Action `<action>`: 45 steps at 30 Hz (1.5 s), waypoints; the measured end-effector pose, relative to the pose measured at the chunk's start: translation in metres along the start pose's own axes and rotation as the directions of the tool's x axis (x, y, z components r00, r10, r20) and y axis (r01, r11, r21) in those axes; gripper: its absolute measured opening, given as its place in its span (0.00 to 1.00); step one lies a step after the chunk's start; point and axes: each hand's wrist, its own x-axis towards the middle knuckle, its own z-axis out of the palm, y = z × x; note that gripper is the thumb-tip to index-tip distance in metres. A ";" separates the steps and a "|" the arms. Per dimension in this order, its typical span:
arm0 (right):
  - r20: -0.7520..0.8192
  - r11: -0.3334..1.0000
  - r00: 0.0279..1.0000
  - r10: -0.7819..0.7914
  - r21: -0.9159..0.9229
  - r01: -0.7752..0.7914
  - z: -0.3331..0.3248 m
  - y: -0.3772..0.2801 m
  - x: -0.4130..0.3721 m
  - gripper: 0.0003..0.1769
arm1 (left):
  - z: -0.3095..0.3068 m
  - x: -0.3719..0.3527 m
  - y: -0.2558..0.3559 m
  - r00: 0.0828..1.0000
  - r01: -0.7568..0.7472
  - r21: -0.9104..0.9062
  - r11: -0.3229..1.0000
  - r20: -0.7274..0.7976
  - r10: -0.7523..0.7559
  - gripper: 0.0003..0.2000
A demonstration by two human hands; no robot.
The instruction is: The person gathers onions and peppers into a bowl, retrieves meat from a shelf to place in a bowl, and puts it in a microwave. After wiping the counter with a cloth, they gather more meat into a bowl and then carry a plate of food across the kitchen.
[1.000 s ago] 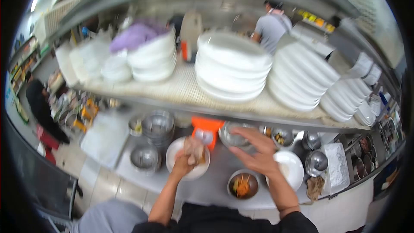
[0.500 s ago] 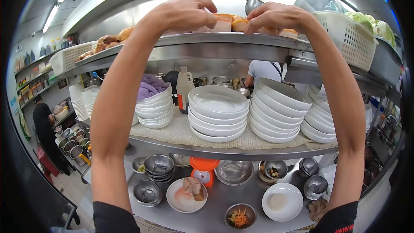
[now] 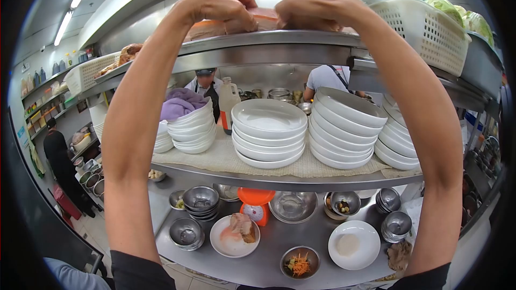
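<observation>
1. The meat (image 3: 267, 21) lay on the top shelf (image 3: 269, 38), just behind its straight metal edge, and it showed in the narrow gap between the two hands.
2. The left hand (image 3: 228, 8) was half curled at the meat, its fingers bent downward; whether it gripped, I could not tell.
3. The right hand (image 3: 312, 8) was also bent down, its fingertips mostly hidden, so I could not tell its hold.
4. To the right stood a plastic crate (image 3: 424, 35) with small holes.
5. Below the top shelf was open room above the smooth, round plates (image 3: 270, 129), stacked on a rough mat (image 3: 215, 158).
6. The steel counter (image 3: 306, 234) carried an orange scale (image 3: 256, 196).
</observation>
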 end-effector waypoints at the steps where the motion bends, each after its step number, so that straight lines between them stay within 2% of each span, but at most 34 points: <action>1: 0.068 0.998 0.997 0.046 0.047 -0.049 -0.004 0.008 0.004 0.24 | -0.001 -0.003 0.002 0.999 -0.012 0.012 1.000 -0.032 0.013 0.24; 2: 0.069 0.998 0.997 0.039 0.048 -0.042 -0.004 0.020 0.004 0.24 | -0.001 -0.005 0.002 0.999 -0.006 0.014 1.000 -0.034 0.006 0.24; 4: -0.107 0.900 0.993 0.053 0.436 -0.001 -0.001 0.043 -0.002 0.22 | 0.001 -0.008 -0.001 0.983 -0.156 0.031 0.987 -0.098 0.158 0.24; 8: -0.214 0.862 0.977 0.011 0.497 0.099 0.003 0.055 -0.006 0.23 | 0.004 -0.008 -0.005 0.980 -0.164 -0.051 0.985 -0.120 0.157 0.24; 10: -0.196 0.499 0.974 0.110 0.859 0.116 0.002 0.049 -0.010 0.25 | 0.004 -0.004 -0.011 0.992 -0.119 -0.178 0.977 -0.069 0.108 0.25; 11: -0.204 0.499 0.973 0.110 0.858 0.123 -0.003 0.050 -0.009 0.25 | 0.005 -0.001 -0.015 0.991 -0.124 -0.173 0.977 -0.073 0.113 0.25; 12: -0.113 0.345 0.989 -0.097 0.928 0.140 -0.011 0.051 -0.009 0.21 | 0.006 0.000 -0.015 0.988 -0.137 -0.181 0.974 -0.092 0.122 0.26; 13: -0.051 0.188 0.948 -0.313 0.975 0.115 -0.018 0.051 -0.009 0.18 | 0.006 0.002 -0.015 0.985 -0.151 -0.189 0.970 -0.112 0.132 0.28; 14: -0.033 0.280 0.970 -0.243 0.955 0.102 -0.024 0.049 -0.006 0.23 | 0.003 0.004 -0.015 0.952 -0.243 -0.153 0.958 -0.226 0.206 0.33; 15: -0.041 0.285 0.970 -0.241 0.952 0.111 -0.028 0.042 -0.004 0.23 | 0.001 0.004 -0.009 0.924 -0.325 -0.317 0.891 -0.305 0.229 0.34; 17: -0.039 0.446 0.998 -0.053 0.893 0.059 -0.031 0.022 -0.001 0.25 | -0.004 0.001 0.002 0.879 -0.470 -0.603 0.645 -0.388 0.277 0.33; 18: -0.058 0.405 0.987 -0.147 0.907 0.114 -0.030 0.008 -0.008 0.25 | -0.006 -0.003 0.011 0.875 -0.476 -0.603 0.640 -0.394 0.280 0.33; 20: -0.030 0.374 0.984 -0.173 0.923 0.094 -0.030 -0.012 0.002 0.24 | -0.010 -0.011 0.025 0.925 -0.368 -0.606 0.705 -0.315 0.212 0.39; 21: 0.001 0.333 0.980 -0.201 0.941 0.068 -0.030 -0.021 0.002 0.23 | -0.010 -0.015 0.023 0.924 -0.371 -0.604 0.705 -0.319 0.213 0.39; 23: 0.036 0.366 0.977 -0.210 0.930 0.044 -0.034 -0.033 -0.006 0.21 | -0.006 -0.026 0.017 0.839 -0.439 -0.604 0.665 -0.541 0.063 0.33; 24: 0.054 0.447 0.996 -0.076 0.894 -0.015 -0.034 -0.044 -0.017 0.19 | 0.004 -0.039 0.019 0.724 -0.587 -0.465 0.663 -0.667 0.174 0.20; 25: -0.021 0.618 0.977 -0.212 0.772 0.150 -0.027 -0.020 0.007 0.22 | 0.008 -0.050 0.016 0.727 -0.579 -0.468 0.667 -0.666 0.164 0.20; 26: -0.095 0.726 0.935 -0.342 0.604 0.327 -0.021 0.002 0.031 0.26 | 0.011 -0.064 0.010 0.716 -0.482 -0.431 0.763 -0.696 0.059 0.26; 27: -0.120 0.885 0.961 -0.250 0.374 0.277 -0.018 0.004 0.032 0.24 | 0.014 -0.077 0.005 0.688 -0.367 -0.395 0.842 -0.725 -0.039 0.32; 28: -0.024 0.966 0.972 -0.234 0.111 0.235 -0.017 0.019 0.050 0.22 | 0.023 -0.089 -0.002 0.573 -0.493 -0.442 0.750 -0.813 -0.103 0.29; 29: 0.081 0.812 0.917 -0.390 -0.440 0.384 -0.003 0.036 0.072 0.21 | 0.030 -0.108 -0.004 0.576 -0.519 -0.535 0.667 -0.795 -0.188 0.29; 30: 0.114 0.837 0.974 -0.197 -0.498 0.228 0.005 0.024 0.043 0.25 | 0.038 -0.128 -0.005 0.583 -0.543 -0.615 0.571 -0.766 -0.271 0.29; 32: 0.075 0.874 0.974 -0.214 -0.430 0.225 0.021 0.044 0.061 0.29 | 0.064 -0.159 -0.024 0.485 -0.619 -0.617 0.486 -0.787 -0.381 0.27; 33: 0.071 0.882 0.972 -0.225 -0.410 0.234 0.026 0.043 0.060 0.30 | 0.079 -0.178 -0.028 0.524 -0.636 -0.649 0.418 -0.760 -0.383 0.26; 34: 0.096 0.899 0.967 -0.236 -0.356 0.255 0.025 0.049 0.069 0.31 | 0.102 -0.202 -0.038 0.552 -0.583 -0.751 0.310 -0.646 -0.527 0.25; 35: 0.145 0.914 0.958 -0.246 -0.293 0.279 0.024 0.059 0.085 0.31 | 0.123 -0.219 -0.041 0.555 -0.609 -0.775 0.169 -0.569 -0.607 0.23; 36: 0.187 0.919 0.956 -0.228 -0.283 0.274 0.020 0.067 0.098 0.32 | 0.150 -0.236 -0.048 0.543 -0.592 -0.805 0.033 -0.428 -0.723 0.23; 37: 0.141 0.883 0.944 -0.299 -0.334 0.330 0.018 0.085 0.113 0.31 | 0.178 -0.255 -0.053 0.517 -0.584 -0.805 -0.103 -0.272 -0.812 0.23; 39: 0.159 0.933 0.957 -0.242 -0.234 0.275 0.020 0.081 0.100 0.32 | 0.234 -0.294 -0.055 0.635 -0.486 -0.773 -0.407 0.007 -0.772 0.24; 40: 0.159 0.953 0.962 -0.221 -0.173 0.248 0.022 0.076 0.089 0.32 | 0.268 -0.313 -0.062 0.652 -0.450 -0.722 -0.526 0.137 -0.746 0.26; 43: 0.161 0.977 0.966 -0.202 -0.036 0.210 0.025 0.077 0.071 0.32 | 0.338 -0.356 -0.050 0.631 -0.412 -0.589 -0.695 0.366 -0.684 0.25; 45: 0.146 0.979 0.968 -0.203 0.037 0.200 0.021 0.075 0.055 0.33 | 0.388 -0.394 -0.056 0.653 -0.324 -0.594 -0.736 0.423 -0.628 0.24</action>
